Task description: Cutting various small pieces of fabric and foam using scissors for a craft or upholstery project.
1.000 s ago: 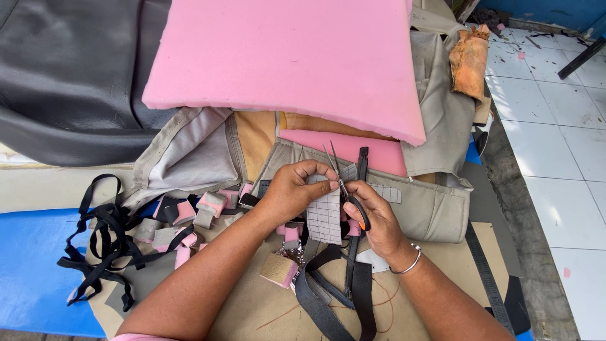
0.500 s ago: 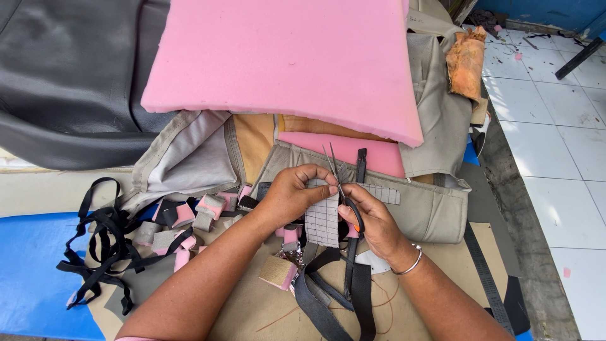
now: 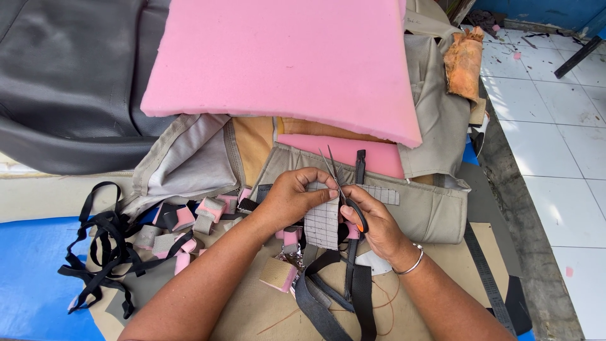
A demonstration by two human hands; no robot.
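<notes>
My left hand (image 3: pixel 291 199) pinches the top edge of a small grey fabric piece (image 3: pixel 322 224) marked with a grid of lines. My right hand (image 3: pixel 371 218) grips scissors (image 3: pixel 338 183) with a black and orange handle, blades pointing up and away beside the piece's right edge. The blades are slightly apart. A second gridded strip (image 3: pixel 379 194) lies just right of the scissors on a beige fabric cover (image 3: pixel 435 208). Black straps (image 3: pixel 350 287) hang below both hands.
A big pink foam slab (image 3: pixel 284 63) lies at the back over beige covers. Dark grey leather seat (image 3: pixel 69 82) at far left. Small pink-and-grey foam offcuts (image 3: pixel 183 227) and tangled black straps (image 3: pixel 101 252) at left on a blue surface (image 3: pixel 28 278). White tiled floor (image 3: pixel 555 126) at right.
Both hands stay in nearly the same place; the scissors have shifted slightly along the fabric piece's right edge.
</notes>
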